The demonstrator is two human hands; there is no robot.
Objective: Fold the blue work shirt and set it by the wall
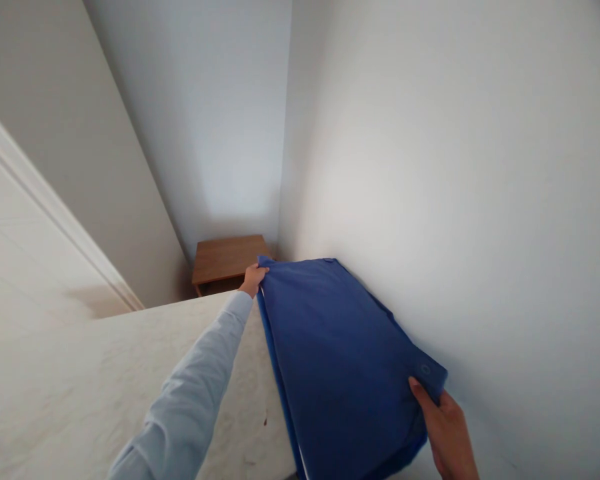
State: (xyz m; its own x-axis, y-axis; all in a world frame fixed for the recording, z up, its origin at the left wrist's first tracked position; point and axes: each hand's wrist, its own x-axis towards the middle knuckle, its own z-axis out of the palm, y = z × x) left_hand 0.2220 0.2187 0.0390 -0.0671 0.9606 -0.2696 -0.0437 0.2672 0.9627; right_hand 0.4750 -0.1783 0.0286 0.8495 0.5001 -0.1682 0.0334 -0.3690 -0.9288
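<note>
A blue fabric cover [340,353] lies over a long, flat panel that leans or stands along the right-hand wall. A brighter blue edge and a thin pale strip show beneath it on its left side. My left hand [253,278] is closed on its far left corner, the arm stretched out in a light blue sleeve. At the near right corner, by a small round mark, my right hand [445,420] pinches the cloth with the thumb on top. The panel under the cloth is mostly hidden, so I cannot tell its kind.
A pale, stained mattress-like surface [180,353] spreads to the left of the cover. Beyond it, a low brown wooden bedside table [230,257] stands in the corner. Plain walls [455,167] rise close on the right and behind. White panelling [35,247] is at the left.
</note>
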